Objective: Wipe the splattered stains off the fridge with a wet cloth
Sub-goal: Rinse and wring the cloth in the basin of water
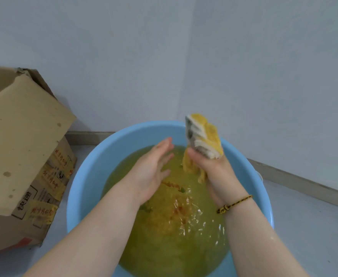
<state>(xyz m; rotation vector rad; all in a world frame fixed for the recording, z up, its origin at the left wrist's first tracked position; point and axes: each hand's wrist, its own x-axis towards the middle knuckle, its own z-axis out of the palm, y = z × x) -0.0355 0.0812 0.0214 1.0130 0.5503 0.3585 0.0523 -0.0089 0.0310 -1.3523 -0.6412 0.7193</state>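
**Holding the cloth over the basin**

The right hand is clamped round the yellow-and-white cloth, fingers curled tight. One folded end sticks up above the fist and a yellow tail hangs below it toward the water. The left hand is spread flat, fingers straight, palm turned to the cloth. It seems just clear of it, though the angle makes that hard to judge. The water is murky yellow-green with reddish flecks, rippling under the right wrist, which wears a bracelet. A box stands left of the basin.
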